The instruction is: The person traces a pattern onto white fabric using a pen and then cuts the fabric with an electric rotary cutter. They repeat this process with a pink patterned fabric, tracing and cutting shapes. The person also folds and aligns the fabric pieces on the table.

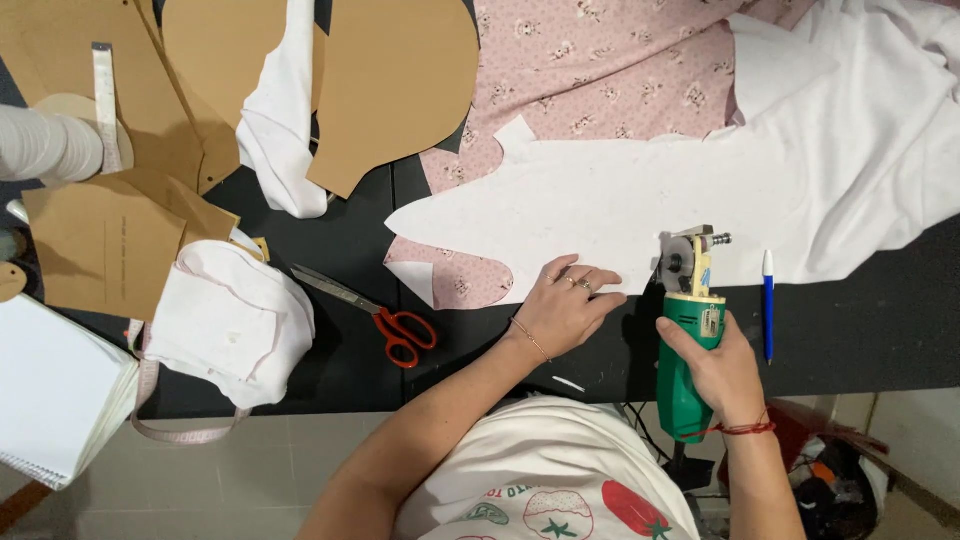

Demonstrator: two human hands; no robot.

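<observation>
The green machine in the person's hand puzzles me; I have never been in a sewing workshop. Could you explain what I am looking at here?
The picture comes from a camera worn on the person's head, looking down at a black table. The right hand grips a green handheld electric cutter, whose small round blade sits at the edge of a white paper pattern. The left hand lies flat on that pattern, its fingers spread. Under the pattern lies pink printed cloth, with white cloth to the right. Beside the cutter lies a blue pen. To the left are scissors with orange handles, brown card pattern pieces, a stack of cut white pieces and a measuring tape.
</observation>
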